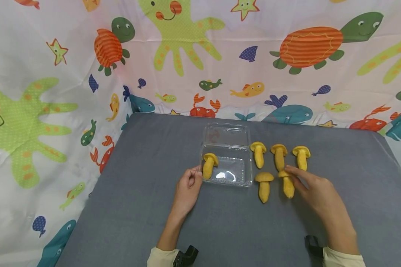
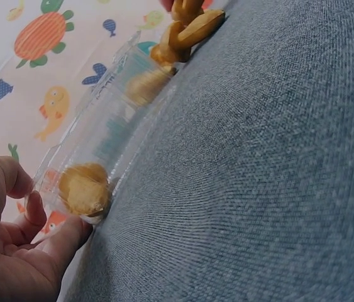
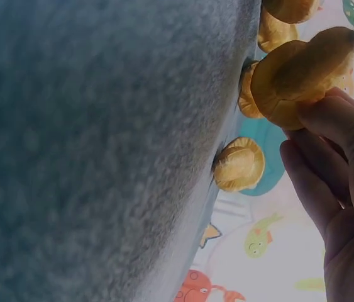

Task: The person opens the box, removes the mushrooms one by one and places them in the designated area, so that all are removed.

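A clear plastic clamshell box (image 1: 235, 184) lies with its lid (image 1: 225, 134) folded back on the grey cloth. My left hand (image 1: 188, 188) pinches its near left edge, also seen in the left wrist view, where the thumb and fingers (image 2: 63, 248) meet the plastic. Inside, along the left wall, rests one yellow toy mushroom (image 1: 208, 167). My right hand (image 1: 320, 193) pinches another yellow mushroom (image 1: 289, 186) by its cap, right of the box. In the right wrist view this mushroom (image 3: 309, 72) appears lifted off the cloth, stem pointing away from the fingers.
Close to the held one lie more mushrooms: one (image 1: 264, 187) near the box's front right corner, and a row behind with a left (image 1: 258, 154), a middle (image 1: 279, 155) and a right one (image 1: 301, 156). A sea-animal printed curtain (image 1: 187, 85) borders the grey table (image 1: 147, 155).
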A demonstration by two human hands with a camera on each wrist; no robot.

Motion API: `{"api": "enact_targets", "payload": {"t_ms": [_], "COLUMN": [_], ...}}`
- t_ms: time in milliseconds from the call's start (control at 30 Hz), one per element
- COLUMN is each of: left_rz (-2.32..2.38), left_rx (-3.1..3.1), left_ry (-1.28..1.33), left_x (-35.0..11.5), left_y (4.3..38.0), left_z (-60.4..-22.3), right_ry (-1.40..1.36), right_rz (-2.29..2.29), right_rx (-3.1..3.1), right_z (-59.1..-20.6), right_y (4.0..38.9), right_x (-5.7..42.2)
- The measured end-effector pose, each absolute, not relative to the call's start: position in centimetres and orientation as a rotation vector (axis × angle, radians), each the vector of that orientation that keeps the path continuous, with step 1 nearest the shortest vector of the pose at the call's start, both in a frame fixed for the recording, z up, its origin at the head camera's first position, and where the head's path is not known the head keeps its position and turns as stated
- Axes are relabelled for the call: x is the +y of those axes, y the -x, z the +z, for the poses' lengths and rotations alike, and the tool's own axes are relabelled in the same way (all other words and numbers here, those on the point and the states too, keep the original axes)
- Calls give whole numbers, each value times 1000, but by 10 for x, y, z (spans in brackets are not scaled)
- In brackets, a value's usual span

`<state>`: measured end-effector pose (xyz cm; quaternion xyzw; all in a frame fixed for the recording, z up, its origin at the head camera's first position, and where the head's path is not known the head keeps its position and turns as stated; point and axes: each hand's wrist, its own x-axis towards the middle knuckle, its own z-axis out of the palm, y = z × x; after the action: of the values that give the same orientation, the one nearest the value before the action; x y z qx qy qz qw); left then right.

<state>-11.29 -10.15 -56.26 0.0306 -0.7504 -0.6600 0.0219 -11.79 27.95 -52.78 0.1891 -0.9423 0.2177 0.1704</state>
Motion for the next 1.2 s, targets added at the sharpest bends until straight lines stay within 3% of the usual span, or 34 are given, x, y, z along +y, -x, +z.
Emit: {"api": "enact_targets", "payload": {"t_ms": [1200], "left_rz": [-2009], "left_rx": [-2360], "left_ry": [-95], "left_x": [-100], "left_y": [112], "left_z": [-562], "right_ry": [-587], "right_rz": [523], "right_rx": [-2856], "right_z": [-524], "right_y": [113], "right_x": [286]}}
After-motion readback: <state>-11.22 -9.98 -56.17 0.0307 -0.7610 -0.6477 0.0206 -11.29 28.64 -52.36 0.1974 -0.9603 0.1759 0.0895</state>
